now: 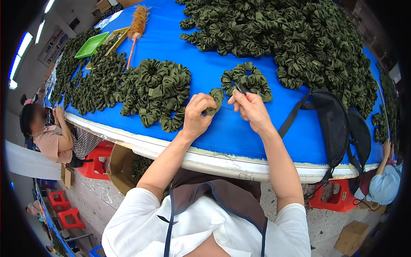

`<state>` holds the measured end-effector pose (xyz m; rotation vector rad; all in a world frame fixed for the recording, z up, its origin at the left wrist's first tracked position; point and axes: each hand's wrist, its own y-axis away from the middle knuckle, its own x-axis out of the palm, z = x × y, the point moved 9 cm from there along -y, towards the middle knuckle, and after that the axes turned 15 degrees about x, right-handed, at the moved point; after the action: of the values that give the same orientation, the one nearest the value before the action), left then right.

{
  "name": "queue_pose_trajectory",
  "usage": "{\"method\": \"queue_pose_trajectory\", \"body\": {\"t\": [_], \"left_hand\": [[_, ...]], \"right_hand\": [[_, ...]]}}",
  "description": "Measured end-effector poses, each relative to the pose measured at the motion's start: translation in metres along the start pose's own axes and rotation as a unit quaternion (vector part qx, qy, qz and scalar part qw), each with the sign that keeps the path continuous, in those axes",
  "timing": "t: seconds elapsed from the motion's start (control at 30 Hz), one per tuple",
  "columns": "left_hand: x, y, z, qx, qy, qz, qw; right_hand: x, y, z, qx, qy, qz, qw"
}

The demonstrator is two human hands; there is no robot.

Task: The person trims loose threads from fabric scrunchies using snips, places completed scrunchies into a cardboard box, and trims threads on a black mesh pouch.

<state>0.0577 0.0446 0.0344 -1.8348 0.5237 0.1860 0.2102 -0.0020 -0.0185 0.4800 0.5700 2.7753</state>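
My left hand point(198, 115) is closed on a dark green scrunchie point(216, 99), held just above the blue tabletop. To its right, my right hand point(250, 109) pinches a small dark tool, perhaps thread snips point(240, 88), its tips pointing up and left. A thin dark thread seems to run between the two hands. Just beyond my right hand lie a few loose scrunchies point(256, 79). Left of my left hand sits a heap of scrunchies point(158, 88).
A large scrunchie pile point(299, 38) covers the back right. A black waist bag point(329, 124) lies at right. A feather duster point(138, 25), green tray point(91, 45) and yellow tray point(118, 39) are at back left. People sit at left point(55, 137) and right point(388, 180).
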Motion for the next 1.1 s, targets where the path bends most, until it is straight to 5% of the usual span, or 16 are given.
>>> {"method": "queue_pose_trajectory", "body": {"t": [0.23, 0.4, 0.57, 0.73, 0.87, 1.1], "left_hand": [[0.007, -0.007, -0.022, 0.093, -0.127, 0.055, 0.986], [0.013, -0.006, -0.015, 0.039, -0.071, 0.065, 0.995], [0.005, -0.009, 0.005, -0.123, 0.144, -0.052, 0.981], [0.023, 0.007, 0.028, -0.168, 0.156, 0.07, 0.971], [0.017, 0.025, 0.045, -0.289, 0.134, 0.058, 0.946], [0.012, 0.023, 0.041, -0.276, 0.08, 0.026, 0.957]], "right_hand": [[0.013, -0.008, -0.008, -0.074, 0.063, -0.015, 0.995], [0.008, -0.002, -0.004, -0.028, 0.013, 0.007, 1.0], [0.012, -0.002, 0.002, -0.115, 0.085, 0.034, 0.989], [0.015, -0.001, 0.002, -0.098, 0.211, 0.018, 0.972], [0.001, 0.003, 0.017, -0.206, 0.18, -0.096, 0.957], [0.028, 0.033, 0.035, -0.373, 0.353, -0.186, 0.838]]}}
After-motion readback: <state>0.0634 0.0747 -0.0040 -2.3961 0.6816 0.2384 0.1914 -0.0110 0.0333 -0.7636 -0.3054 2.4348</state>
